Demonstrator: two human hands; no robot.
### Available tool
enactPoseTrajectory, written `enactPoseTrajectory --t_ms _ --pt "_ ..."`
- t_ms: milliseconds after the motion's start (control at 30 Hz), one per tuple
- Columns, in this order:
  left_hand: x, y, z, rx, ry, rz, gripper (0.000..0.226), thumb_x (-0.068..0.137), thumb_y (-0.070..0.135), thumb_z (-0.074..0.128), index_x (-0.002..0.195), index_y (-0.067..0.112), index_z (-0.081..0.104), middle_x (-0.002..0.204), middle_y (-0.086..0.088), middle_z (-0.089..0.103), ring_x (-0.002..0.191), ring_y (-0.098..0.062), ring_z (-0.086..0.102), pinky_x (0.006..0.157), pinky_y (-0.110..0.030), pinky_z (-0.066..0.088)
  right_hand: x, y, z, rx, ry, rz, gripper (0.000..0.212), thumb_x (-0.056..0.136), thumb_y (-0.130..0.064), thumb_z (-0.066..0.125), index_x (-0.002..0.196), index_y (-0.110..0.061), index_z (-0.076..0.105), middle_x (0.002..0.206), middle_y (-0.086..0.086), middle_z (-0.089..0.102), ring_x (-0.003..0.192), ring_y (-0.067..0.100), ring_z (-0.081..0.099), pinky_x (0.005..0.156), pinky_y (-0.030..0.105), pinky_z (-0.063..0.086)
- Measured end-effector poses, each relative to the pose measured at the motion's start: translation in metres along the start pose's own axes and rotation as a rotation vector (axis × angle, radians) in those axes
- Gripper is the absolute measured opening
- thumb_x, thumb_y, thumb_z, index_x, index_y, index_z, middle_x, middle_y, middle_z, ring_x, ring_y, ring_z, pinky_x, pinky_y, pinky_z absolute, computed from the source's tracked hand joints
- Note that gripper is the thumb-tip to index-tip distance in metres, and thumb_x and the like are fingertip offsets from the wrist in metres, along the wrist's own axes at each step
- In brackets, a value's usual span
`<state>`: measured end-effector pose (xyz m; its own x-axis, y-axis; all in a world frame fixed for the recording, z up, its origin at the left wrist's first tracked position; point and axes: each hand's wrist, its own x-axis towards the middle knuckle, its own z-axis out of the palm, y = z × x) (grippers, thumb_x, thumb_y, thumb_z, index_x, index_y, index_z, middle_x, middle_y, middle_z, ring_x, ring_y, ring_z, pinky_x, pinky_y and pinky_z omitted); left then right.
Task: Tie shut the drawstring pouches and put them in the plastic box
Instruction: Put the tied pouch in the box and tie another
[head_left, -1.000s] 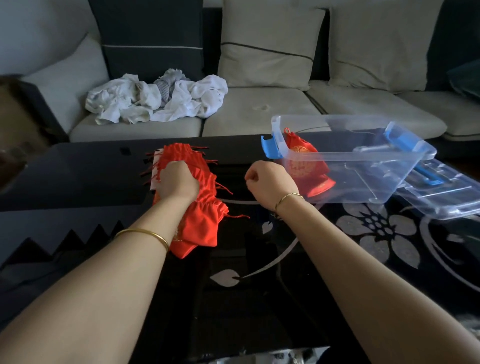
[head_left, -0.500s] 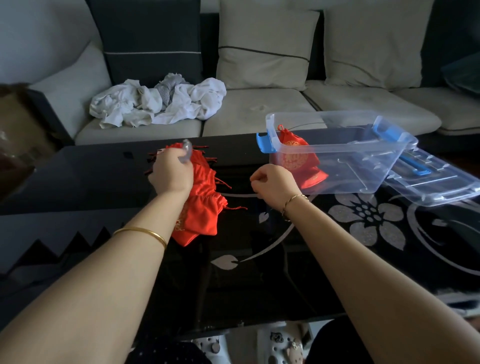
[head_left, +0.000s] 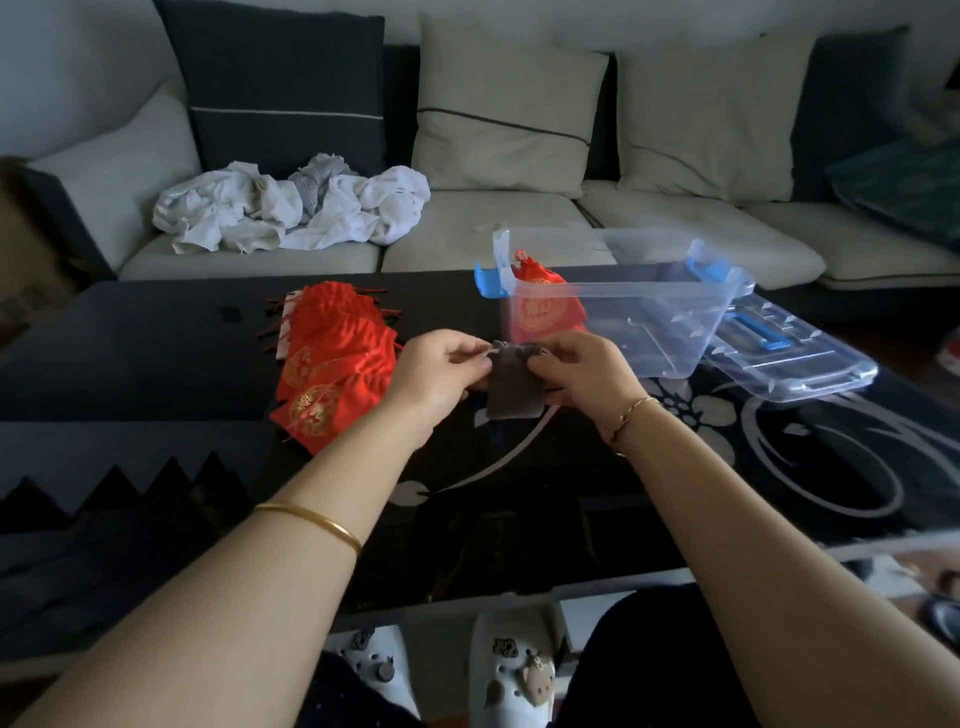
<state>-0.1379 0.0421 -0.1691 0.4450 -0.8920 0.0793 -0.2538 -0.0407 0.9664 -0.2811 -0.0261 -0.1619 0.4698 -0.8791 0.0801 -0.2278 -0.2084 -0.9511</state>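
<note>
A: Backdrop?
B: Long beige fabric sofa (head_left: 483, 244), pale wall (head_left: 78, 57) behind; one dark grey cushion with a thin pale stripe (head_left: 280, 88), two cream cushions (head_left: 504, 114) to its right
A: On the seat?
B: Crumpled white cloth heap (head_left: 291, 208), left end
A: Foreground?
B: Glossy black glass table with white flower pattern (head_left: 156, 338). Light dim, cool

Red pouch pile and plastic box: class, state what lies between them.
Head view: the left hand and right hand pinch a grey pouch between the red pouch pile and the plastic box.
</note>
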Motion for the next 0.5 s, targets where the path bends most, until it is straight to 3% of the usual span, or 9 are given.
enactPoseTrajectory --t_ms 67,167,300,400,500 --pt "-0.001 -0.005 0.002 0.124 -0.007 0.046 0.013 0.091 0.007 0.057 0.087 0.017 0.064 0.074 0.002 0.065 0.066 -0.008 0.062 0.058 -0.020 0.045 0.000 0.010 -0.004 -0.052 -0.012 -0.016 0.016 0.088 -0.001 0.057 0.101 -0.002 0.064 0.087 0.015 0.061 0.077 0.024 0.059 0.073 0.040 0.057" --pt "0.000 -0.008 0.003 0.234 -0.027 0.076 0.014 0.093 0.007 0.053 0.091 0.012 0.066 0.070 0.004 0.064 0.059 -0.007 0.060 0.052 -0.014 0.044 0.001 0.020 -0.009 -0.175 -0.059 -0.004 0.012 0.089 -0.005 0.057 0.097 -0.005 0.066 0.071 0.004 0.060 0.060 0.012 0.057 0.055 0.021 0.053" --pt "0.001 -0.014 0.001 0.271 -0.030 0.054 0.016 0.093 0.006 0.051 0.094 0.007 0.067 0.071 0.003 0.064 0.061 -0.009 0.061 0.050 -0.015 0.043 0.004 0.029 -0.016 -0.178 -0.135 0.061 0.013 0.091 -0.006 0.054 0.096 -0.001 0.066 0.068 0.002 0.063 0.044 0.000 0.056 0.047 0.013 0.045" --pt "-0.001 -0.015 -0.004 0.314 -0.021 0.039 0.014 0.093 0.007 0.053 0.090 0.009 0.067 0.071 0.004 0.065 0.061 -0.008 0.061 0.050 -0.013 0.044 0.004 0.033 -0.017 -0.214 -0.131 0.038 0.011 0.090 -0.004 0.055 0.094 -0.002 0.065 0.067 0.003 0.064 0.044 0.001 0.057 0.048 0.014 0.046" --pt "-0.001 -0.016 -0.010 0.350 0.012 0.038 0.012 0.091 0.010 0.057 0.086 0.009 0.067 0.070 0.004 0.065 0.060 -0.008 0.061 0.053 -0.015 0.045 0.007 0.033 -0.017 -0.341 -0.078 0.009 0.010 0.089 -0.009 0.058 0.086 -0.002 0.065 0.068 0.008 0.068 0.051 0.011 0.059 0.053 0.022 0.050"
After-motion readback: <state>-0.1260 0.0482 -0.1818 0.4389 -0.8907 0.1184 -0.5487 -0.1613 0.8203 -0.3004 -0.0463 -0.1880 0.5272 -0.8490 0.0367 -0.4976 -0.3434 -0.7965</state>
